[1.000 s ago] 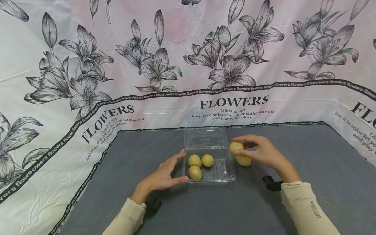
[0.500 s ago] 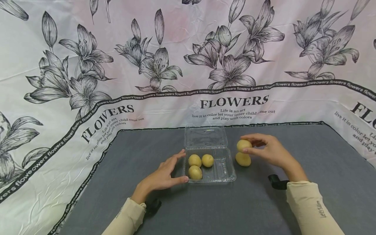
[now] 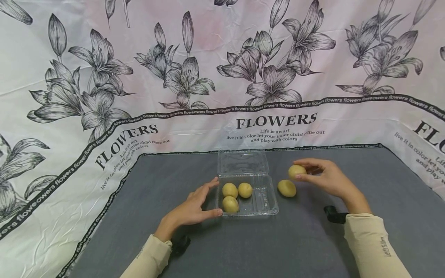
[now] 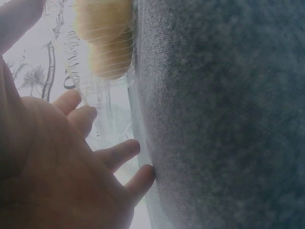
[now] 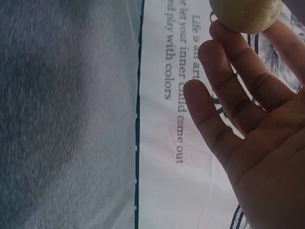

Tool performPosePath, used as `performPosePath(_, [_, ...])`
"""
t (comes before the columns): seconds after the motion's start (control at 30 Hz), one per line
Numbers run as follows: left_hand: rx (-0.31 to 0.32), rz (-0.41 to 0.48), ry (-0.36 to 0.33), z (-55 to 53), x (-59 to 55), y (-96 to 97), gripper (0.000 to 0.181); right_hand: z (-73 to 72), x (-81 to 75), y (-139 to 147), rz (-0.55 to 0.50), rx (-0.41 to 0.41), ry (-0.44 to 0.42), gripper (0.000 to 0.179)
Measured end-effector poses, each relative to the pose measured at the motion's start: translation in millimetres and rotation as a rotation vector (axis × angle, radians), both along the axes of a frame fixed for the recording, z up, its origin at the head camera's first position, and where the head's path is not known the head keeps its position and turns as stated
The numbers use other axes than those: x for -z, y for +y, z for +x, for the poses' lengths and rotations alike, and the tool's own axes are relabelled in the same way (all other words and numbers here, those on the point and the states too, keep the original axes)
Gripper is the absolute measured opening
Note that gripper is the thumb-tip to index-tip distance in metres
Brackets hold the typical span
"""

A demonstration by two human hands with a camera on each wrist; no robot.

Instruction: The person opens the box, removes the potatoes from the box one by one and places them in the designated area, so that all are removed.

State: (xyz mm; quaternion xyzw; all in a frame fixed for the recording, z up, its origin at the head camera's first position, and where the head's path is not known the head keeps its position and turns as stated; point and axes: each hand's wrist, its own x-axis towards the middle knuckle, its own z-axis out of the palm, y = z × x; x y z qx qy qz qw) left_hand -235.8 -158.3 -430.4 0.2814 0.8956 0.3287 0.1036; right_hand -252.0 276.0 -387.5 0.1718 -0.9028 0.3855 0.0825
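Note:
A clear plastic clamshell box (image 3: 259, 197) stands on the table with its lid (image 3: 242, 163) tipped back. Inside, toward the left, lie three round yellow fruits (image 3: 230, 204). My left hand (image 3: 192, 206) is at the box's left side, fingers extended and spread, thumb at the near left corner; in the left wrist view the fingertips (image 4: 86, 117) lie along the clear wall. Right of the box, my right hand (image 3: 326, 177) pinches a round yellow fruit (image 3: 296, 172) between thumb and fingers. In the right wrist view that fruit (image 5: 245, 12) has speckled skin. Another yellow fruit (image 3: 286, 188) rests beside the box.
The dark grey tabletop (image 3: 250, 247) spreads around the box. Behind it and along the sides hangs a white cloth (image 3: 194, 131) with flower drawings and lettering. Black straps (image 3: 335, 214) sit at both wrists.
My right hand has moved right with the pinched fruit, from beside the box's edge to beyond the fruit on the table. The left hand stays in place.

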Motion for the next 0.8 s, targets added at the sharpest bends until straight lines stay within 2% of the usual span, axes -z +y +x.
performPosePath(0.57, [-0.002, -0.002, -0.003, -0.4, -0.6, 0.0, 0.088, -1.6, 11.1, 19, 0.012, 0.03, -0.076, 0.045])
performPosePath(0.8, [-0.007, -0.005, -0.004, 0.3, -0.1, -0.4, 0.088, -2.4, 17.7, 24, 0.004, 0.008, -0.119, 0.045])
